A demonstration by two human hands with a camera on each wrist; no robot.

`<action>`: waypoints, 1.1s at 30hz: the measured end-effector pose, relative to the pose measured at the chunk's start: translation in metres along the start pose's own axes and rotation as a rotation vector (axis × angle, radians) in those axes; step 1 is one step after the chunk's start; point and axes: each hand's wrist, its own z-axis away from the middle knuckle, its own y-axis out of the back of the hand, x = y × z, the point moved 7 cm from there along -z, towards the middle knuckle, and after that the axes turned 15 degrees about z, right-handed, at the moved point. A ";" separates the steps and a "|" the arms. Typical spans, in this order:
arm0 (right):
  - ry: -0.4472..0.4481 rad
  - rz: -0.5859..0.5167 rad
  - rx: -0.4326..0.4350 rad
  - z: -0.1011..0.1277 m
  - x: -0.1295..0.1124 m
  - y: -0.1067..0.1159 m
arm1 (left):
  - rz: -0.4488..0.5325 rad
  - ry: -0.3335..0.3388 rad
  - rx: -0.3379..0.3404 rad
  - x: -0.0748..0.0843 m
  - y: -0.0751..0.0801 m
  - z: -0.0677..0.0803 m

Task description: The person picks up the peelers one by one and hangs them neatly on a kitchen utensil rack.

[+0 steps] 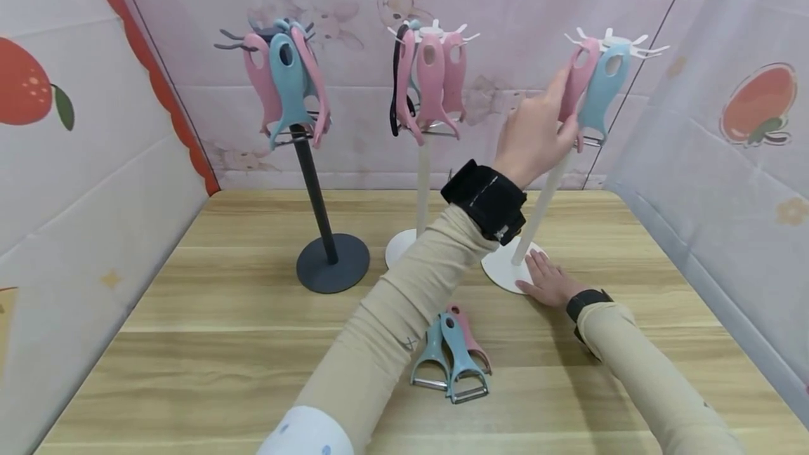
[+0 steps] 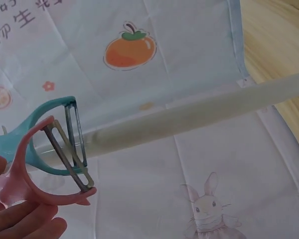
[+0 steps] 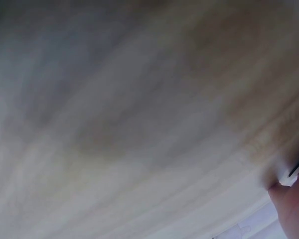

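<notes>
My left hand [image 1: 537,135] is raised to the top of the right white stand [image 1: 537,220] and pinches a pink peeler [image 1: 578,79] hanging from its hooks, next to a blue peeler [image 1: 603,90]. The left wrist view shows the pink peeler [image 2: 27,169] between my fingers [image 2: 25,219], its blade end overlapping the blue peeler [image 2: 35,124] in front of the stand's pole [image 2: 189,117]. My right hand [image 1: 550,283] lies flat on the stand's round base [image 1: 502,269]. The right wrist view is a blur with one fingertip [image 3: 294,209] at the edge.
A dark stand [image 1: 316,195] at the left and a middle white stand [image 1: 422,181] each carry several pink and blue peelers. Three loose peelers [image 1: 455,360] lie on the wooden table [image 1: 221,343] under my left forearm. Fabric walls close in the sides and back.
</notes>
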 end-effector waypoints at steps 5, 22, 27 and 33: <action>0.001 0.018 0.004 0.001 -0.001 0.001 | 0.010 -0.030 0.007 -0.012 -0.004 0.014; -0.003 -0.037 -0.021 0.001 -0.002 0.002 | -0.030 0.026 -0.009 -0.063 -0.011 0.082; -0.008 -0.027 -0.015 0.000 0.000 -0.001 | -0.079 0.073 -0.131 -0.078 -0.021 0.109; 0.004 -0.014 0.020 0.000 -0.001 0.001 | -0.167 0.157 -0.277 -0.096 -0.037 0.144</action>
